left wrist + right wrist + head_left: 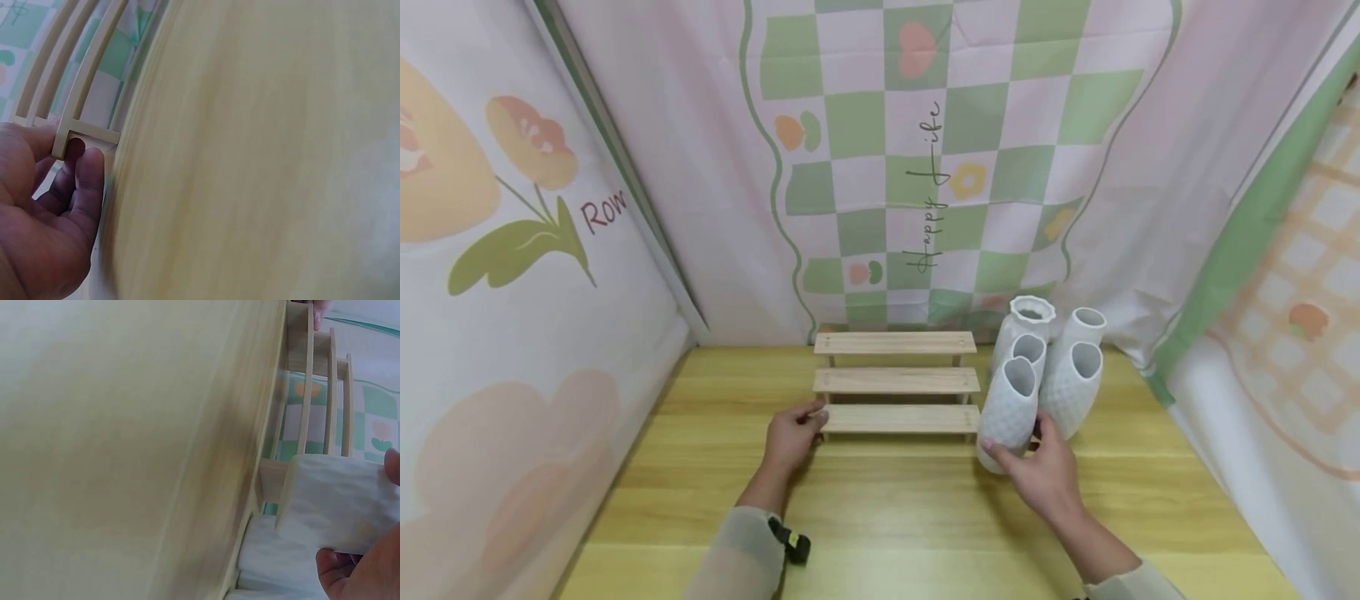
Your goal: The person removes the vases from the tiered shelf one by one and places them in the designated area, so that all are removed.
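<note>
A three-tier wooden display stand (897,381) stands on the table near the back curtain. My left hand (792,437) pinches the left end of its lowest board, thumb above and fingers beneath, as the left wrist view shows (50,206). My right hand (1045,475) holds a white textured vase (1009,408) between thumb and fingers, just off the stand's right end. In the right wrist view the held vase's base (337,500) is raised a little above the table. Several other white vases (1070,387) stand grouped behind and right of it.
A yellowish wood-grain table (880,517) lies under everything. Behind the stand hangs a green-and-white checked curtain (917,167). Patterned cloths line the left (512,333) and right (1285,333) sides. One vase at the back has a scalloped rim (1032,309).
</note>
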`<state>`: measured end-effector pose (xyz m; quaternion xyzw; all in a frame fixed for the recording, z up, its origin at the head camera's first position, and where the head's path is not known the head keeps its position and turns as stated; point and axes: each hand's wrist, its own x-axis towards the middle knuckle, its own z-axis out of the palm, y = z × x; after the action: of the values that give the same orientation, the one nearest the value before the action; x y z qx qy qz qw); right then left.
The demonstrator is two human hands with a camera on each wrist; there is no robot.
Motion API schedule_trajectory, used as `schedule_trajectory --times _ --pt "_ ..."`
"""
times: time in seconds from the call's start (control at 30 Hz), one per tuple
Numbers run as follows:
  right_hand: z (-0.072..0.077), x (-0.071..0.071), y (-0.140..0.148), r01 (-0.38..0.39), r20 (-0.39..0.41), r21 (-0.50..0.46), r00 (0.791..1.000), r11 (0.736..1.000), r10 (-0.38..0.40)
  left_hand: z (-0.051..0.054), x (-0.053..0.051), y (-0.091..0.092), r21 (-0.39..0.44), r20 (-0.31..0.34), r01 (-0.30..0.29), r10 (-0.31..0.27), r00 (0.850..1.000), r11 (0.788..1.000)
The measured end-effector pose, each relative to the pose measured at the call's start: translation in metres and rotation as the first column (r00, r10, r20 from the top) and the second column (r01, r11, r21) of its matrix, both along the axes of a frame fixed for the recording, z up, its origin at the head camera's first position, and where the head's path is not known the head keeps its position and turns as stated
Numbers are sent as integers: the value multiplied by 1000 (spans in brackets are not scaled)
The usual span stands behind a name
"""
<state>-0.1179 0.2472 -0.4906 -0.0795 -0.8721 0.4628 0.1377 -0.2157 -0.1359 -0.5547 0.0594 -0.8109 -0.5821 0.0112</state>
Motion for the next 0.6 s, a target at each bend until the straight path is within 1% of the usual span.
schedule_trajectory --times 0.1,0.3,0.43,0.6 --pt "-2 2 3 15 -1 9 1000 1000 -15 0 0 0 -2 -6 4 -4 1000 1000" --pt "-7 4 12 49 -13 28 999 998 -48 -1 0 0 -9 9 -7 7 1000 1000" --pt "-9 4 19 69 1 37 998 997 -69 0 0 0 -19 10 -4 4 1000 1000" --pt "-11 4 29 75 27 32 997 997 -76 0 0 0 -19 5 -6 6 1000 1000"
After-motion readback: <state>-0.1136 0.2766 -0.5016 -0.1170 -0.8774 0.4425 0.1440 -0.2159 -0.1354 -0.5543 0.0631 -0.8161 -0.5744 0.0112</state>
